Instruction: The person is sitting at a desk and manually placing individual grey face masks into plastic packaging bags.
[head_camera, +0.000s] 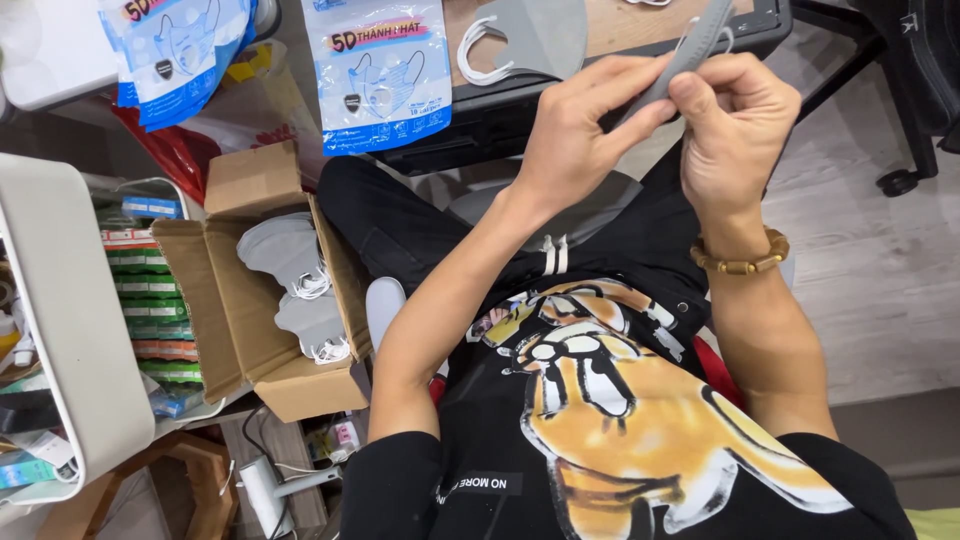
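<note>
Both of my hands pinch one folded grey face mask (694, 45) in front of the dark edge of the desk (500, 110). My left hand (575, 125) grips the mask's lower end with thumb and fingers. From the other side, my right hand (735, 125) holds it, a white ear loop showing by the fingertips. A wooden bead bracelet (740, 262) circles my right wrist. Another grey mask (535, 35) with white loops lies flat on the desk just left of my hands.
An open cardboard box (225, 330) holding several grey masks (290, 255) sits at my lower left. Two blue-and-white mask packets (380, 75) (170, 50) lie at the top left. A white bin (60, 300) and stacked small boxes (150, 300) fill the left. A chair caster (898, 182) stands at the right.
</note>
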